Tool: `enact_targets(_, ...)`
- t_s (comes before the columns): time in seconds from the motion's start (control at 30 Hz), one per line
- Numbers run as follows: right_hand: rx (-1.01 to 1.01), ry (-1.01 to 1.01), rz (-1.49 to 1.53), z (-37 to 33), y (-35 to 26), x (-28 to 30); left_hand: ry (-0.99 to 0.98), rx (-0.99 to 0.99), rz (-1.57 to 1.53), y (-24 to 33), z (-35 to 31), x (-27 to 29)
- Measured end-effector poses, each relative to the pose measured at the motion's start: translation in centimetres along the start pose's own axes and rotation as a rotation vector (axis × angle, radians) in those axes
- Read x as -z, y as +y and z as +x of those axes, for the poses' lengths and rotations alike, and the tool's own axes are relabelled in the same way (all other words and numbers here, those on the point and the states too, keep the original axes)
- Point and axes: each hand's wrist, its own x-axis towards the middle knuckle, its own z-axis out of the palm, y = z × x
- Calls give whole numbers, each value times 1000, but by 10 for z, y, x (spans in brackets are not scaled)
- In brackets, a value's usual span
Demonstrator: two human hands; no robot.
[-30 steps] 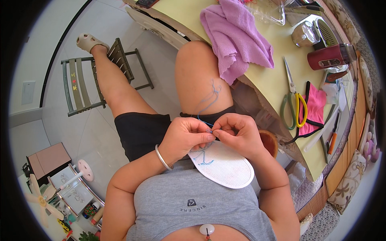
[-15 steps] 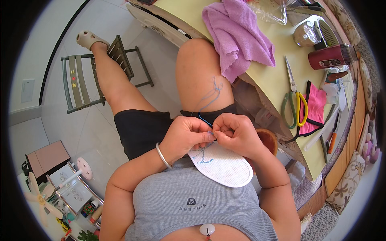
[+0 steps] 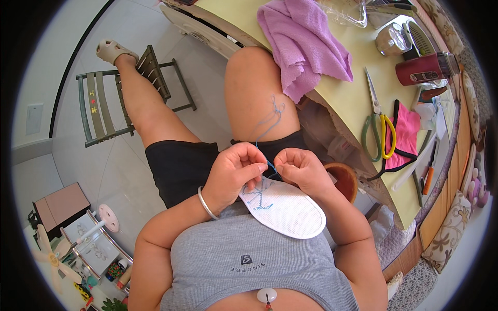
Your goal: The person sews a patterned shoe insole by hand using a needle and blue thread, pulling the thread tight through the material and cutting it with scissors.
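Above my lap, a white insole (image 3: 293,215) with blue stitching at its far left part leans against my grey top. My left hand (image 3: 236,171) is closed in a pinch on blue thread (image 3: 268,163) over the insole's far edge, its lower fingers close to the cloth. Just right of it, my right hand (image 3: 301,168) also pinches the thread between thumb and forefinger. The thread's loose length trails up over my bare thigh in a loose tangle. Whether a needle sits in either pinch is too small to see.
On the yellow table to my right lie a purple towel (image 3: 306,49), scissors (image 3: 374,111) with green and yellow handles, pink cloth (image 3: 406,132), a dark red flask (image 3: 425,70) and a glass jar (image 3: 391,40). A brown round container (image 3: 343,181) stands by my right forearm. A folding stool (image 3: 106,106) supports my left leg.
My hands have drawn slightly apart, and a short piece of blue thread now shows between them. The left fingers have lifted a little, uncovering more blue stitching on the insole.
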Motion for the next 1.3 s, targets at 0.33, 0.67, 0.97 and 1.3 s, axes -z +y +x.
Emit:
enact_targets(0.33,7,1,33,0,3,1,0,-280,345,-3,-3,-9)
enact_targets(0.67,41,16,-21,-1,3,0,17,-222,447,-6,0,-9)
enact_targets(0.97,56,10,-13,-1,5,0,21,-362,562,-2,-2,-12)
enact_targets(1.3,40,13,-1,-3,3,-2,-43,-286,301,-16,4,-6)
